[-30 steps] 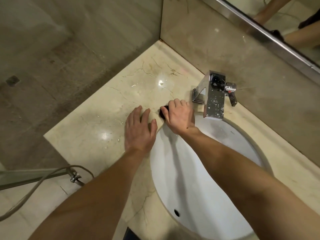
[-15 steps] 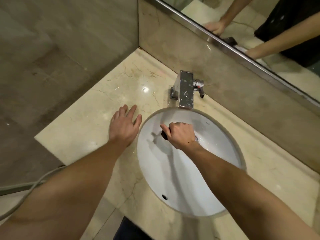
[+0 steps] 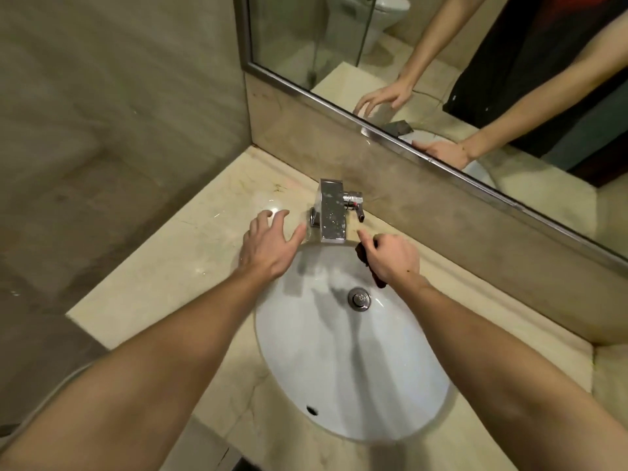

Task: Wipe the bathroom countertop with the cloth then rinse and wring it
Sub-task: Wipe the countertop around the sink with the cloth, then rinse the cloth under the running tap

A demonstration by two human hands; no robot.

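Observation:
A small dark cloth (image 3: pixel 365 258) is bunched in my right hand (image 3: pixel 390 258), which is closed around it at the far right rim of the white sink (image 3: pixel 339 368), just right of the chrome faucet (image 3: pixel 333 212). Most of the cloth is hidden inside the fist. My left hand (image 3: pixel 268 246) is flat with fingers spread, on or just above the beige marble countertop (image 3: pixel 163 287) left of the faucet. The faucet's lever handle (image 3: pixel 355 203) points right and down. No water runs from the spout.
A mirror (image 3: pixel 441 62) with a metal frame runs along the back wall above a stone backsplash (image 3: pixel 441 212). The sink has a chrome drain plug (image 3: pixel 359 298). The counter's left edge drops to a tiled floor (image 3: pixel 68 215).
My right hand moved with the cloth from the counter left of the faucet, across the basin, to the sink's right rim. My left hand slid toward the faucet. The view tilted up.

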